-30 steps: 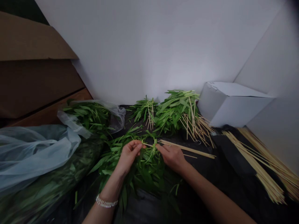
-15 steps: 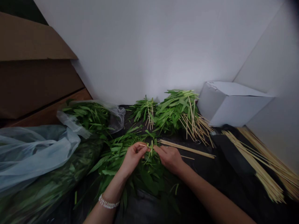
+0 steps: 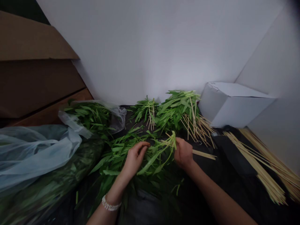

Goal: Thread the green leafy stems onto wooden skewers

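In the head view my right hand is closed at the right end of a skewer of leafy greens. Pale stems are bunched and folded there, and long leaves trail to the left; the skewer is mostly hidden. My left hand, with a beaded bracelet at the wrist, hovers over the loose leafy greens, thumb slightly apart from bent fingers. Nothing shows in it. Beyond my right hand lie loose bamboo skewers, partly covered by it.
Finished-looking skewered greens are heaped by the wall, beside a white box. Skewer bundles lie at right. Plastic bags of greens and a cardboard box stand at left.
My hands have moved apart. My right hand has shifted right and turned upright, carrying the stems with it; my left hand has let go of the skewer.
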Demonstrator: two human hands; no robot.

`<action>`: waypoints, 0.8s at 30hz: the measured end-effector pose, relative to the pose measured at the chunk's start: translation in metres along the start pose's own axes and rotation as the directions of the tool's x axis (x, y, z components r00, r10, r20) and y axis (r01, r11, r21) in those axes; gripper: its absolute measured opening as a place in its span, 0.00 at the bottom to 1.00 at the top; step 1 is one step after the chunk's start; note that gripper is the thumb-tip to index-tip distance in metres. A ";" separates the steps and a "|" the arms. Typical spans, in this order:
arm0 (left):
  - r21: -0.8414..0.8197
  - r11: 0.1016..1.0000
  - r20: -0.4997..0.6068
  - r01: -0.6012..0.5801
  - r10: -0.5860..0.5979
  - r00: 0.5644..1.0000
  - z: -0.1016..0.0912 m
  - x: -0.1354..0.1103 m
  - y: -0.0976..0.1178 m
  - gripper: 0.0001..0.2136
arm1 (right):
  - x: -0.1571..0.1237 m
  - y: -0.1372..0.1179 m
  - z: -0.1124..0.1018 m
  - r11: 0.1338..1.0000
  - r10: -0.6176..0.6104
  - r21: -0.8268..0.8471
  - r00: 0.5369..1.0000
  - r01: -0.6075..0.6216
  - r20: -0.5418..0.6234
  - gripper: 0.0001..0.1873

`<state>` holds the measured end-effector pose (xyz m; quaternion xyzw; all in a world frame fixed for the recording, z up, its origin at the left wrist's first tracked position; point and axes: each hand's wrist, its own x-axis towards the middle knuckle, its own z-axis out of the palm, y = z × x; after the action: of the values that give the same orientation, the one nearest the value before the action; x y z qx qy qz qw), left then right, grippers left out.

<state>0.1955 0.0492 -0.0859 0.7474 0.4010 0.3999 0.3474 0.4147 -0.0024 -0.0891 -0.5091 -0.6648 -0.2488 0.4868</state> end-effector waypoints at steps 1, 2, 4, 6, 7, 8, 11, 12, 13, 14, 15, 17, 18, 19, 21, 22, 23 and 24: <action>0.117 0.992 0.044 -0.050 0.045 0.998 0.002 -0.001 -0.002 0.10 | 0.000 -0.001 0.000 1.000 -0.009 0.012 1.000 0.009 -0.002 0.12; 0.230 0.969 0.074 -0.089 0.074 0.994 0.003 -0.002 -0.005 0.11 | 0.000 -0.002 -0.001 1.000 -0.016 0.023 1.000 0.016 0.000 0.12; 0.417 0.901 0.085 -0.118 0.091 0.992 0.005 -0.004 -0.009 0.13 | 0.000 -0.003 0.000 0.999 -0.024 0.043 1.000 0.024 0.008 0.13; 0.536 0.838 0.056 -0.102 0.085 0.995 0.004 -0.005 -0.010 0.13 | 0.000 -0.003 0.000 0.998 -0.032 0.058 0.999 0.031 0.015 0.13; 0.569 0.817 0.039 -0.091 0.084 0.996 0.003 -0.006 -0.010 0.12 | 0.000 -0.002 0.001 0.997 -0.036 0.062 0.999 0.035 0.016 0.13; 0.587 0.805 0.023 -0.083 0.087 0.996 0.002 -0.006 -0.008 0.12 | 0.000 -0.002 0.001 0.997 -0.040 0.064 0.999 0.039 0.013 0.12; 0.597 0.799 -0.020 -0.077 0.111 0.994 0.000 -0.006 -0.004 0.10 | 0.000 -0.002 0.001 0.998 -0.041 0.056 0.999 0.041 0.004 0.11; 0.604 0.793 -0.032 -0.074 0.117 0.993 -0.001 -0.006 -0.003 0.10 | 0.001 -0.003 0.000 0.998 -0.037 0.050 0.999 0.037 -0.002 0.11; 0.619 0.782 -0.036 -0.072 0.120 0.992 -0.002 -0.006 -0.002 0.10 | 0.001 -0.003 -0.001 0.998 -0.031 0.048 0.999 0.031 -0.008 0.11; 0.638 0.767 -0.029 -0.071 0.116 0.993 -0.003 -0.006 -0.002 0.10 | 0.002 -0.004 -0.001 0.999 -0.023 0.049 1.000 0.024 -0.017 0.10; 0.661 0.747 -0.014 -0.070 0.105 0.994 -0.004 -0.005 -0.003 0.10 | 0.003 -0.004 -0.002 0.998 -0.013 0.054 1.000 0.014 -0.024 0.10; 0.703 0.707 0.035 -0.077 0.073 0.997 -0.005 -0.005 -0.006 0.10 | 0.004 -0.005 -0.003 0.998 0.006 0.063 0.999 -0.004 -0.034 0.10; 0.719 0.689 0.063 -0.087 0.060 0.996 -0.005 -0.005 -0.007 0.10 | 0.004 -0.005 -0.004 0.998 0.010 0.064 0.999 -0.008 -0.037 0.10; 0.734 0.672 0.088 -0.100 0.051 0.995 -0.005 -0.005 -0.008 0.10 | 0.004 -0.005 -0.004 0.998 0.010 0.064 0.999 -0.007 -0.037 0.10; 0.760 0.638 0.132 -0.128 0.042 0.990 -0.004 -0.006 -0.009 0.11 | 0.004 -0.005 -0.003 0.998 -0.005 0.068 1.000 0.007 -0.029 0.10; 0.769 0.623 0.153 -0.144 0.039 0.987 -0.004 -0.006 -0.009 0.12 | 0.004 -0.005 -0.002 0.997 -0.015 0.074 1.000 0.016 -0.023 0.10; 0.777 0.610 0.168 -0.155 0.036 0.985 -0.003 -0.006 -0.007 0.13 | 0.003 -0.006 -0.002 0.996 -0.022 0.081 1.000 0.024 -0.018 0.10; 0.783 0.601 0.177 -0.161 0.032 0.984 -0.003 -0.006 -0.006 0.14 | 0.002 -0.006 -0.001 0.996 -0.028 0.088 1.000 0.029 -0.012 0.10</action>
<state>0.1889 0.0472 -0.0911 0.8713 0.4692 0.1434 -0.0143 0.4098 -0.0043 -0.0855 -0.4762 -0.6798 -0.2286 0.5088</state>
